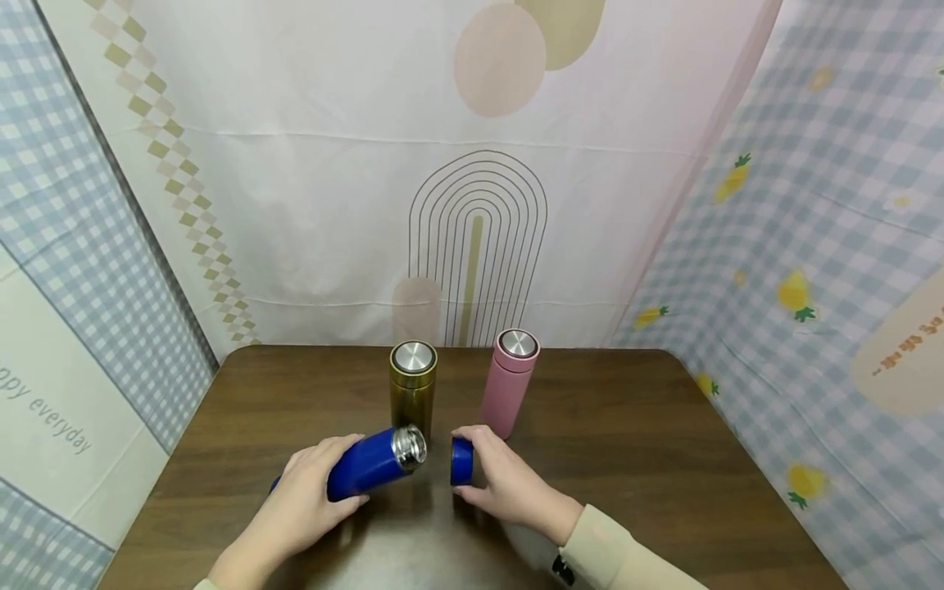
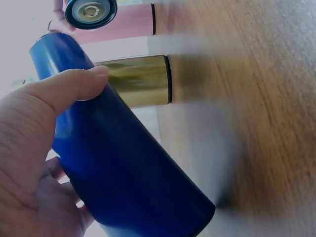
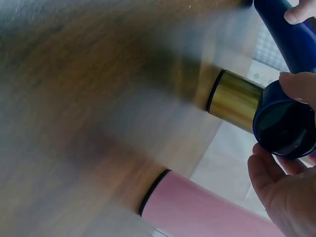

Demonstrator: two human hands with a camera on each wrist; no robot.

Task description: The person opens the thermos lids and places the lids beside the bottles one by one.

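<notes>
My left hand (image 1: 306, 492) grips a blue thermos bottle (image 1: 369, 465) round its body, tilted with its bare steel mouth (image 1: 409, 447) toward the right. In the left wrist view, the thumb lies across the blue thermos bottle (image 2: 123, 163). My right hand (image 1: 509, 483) holds the blue lid (image 1: 461, 461) between thumb and fingers, a short gap away from that mouth. The lid's dark hollow side (image 3: 286, 129) shows in the right wrist view. Behind the hands stand a gold thermos bottle (image 1: 413, 389) and a pink thermos bottle (image 1: 509, 385), both upright with their lids on.
All this is on or above a brown wooden table (image 1: 627, 434). A white printed curtain (image 1: 332, 205) hangs behind its far edge. Blue checked cloth (image 1: 737, 270) hangs along the right side, and similar cloth (image 1: 74, 164) along the left.
</notes>
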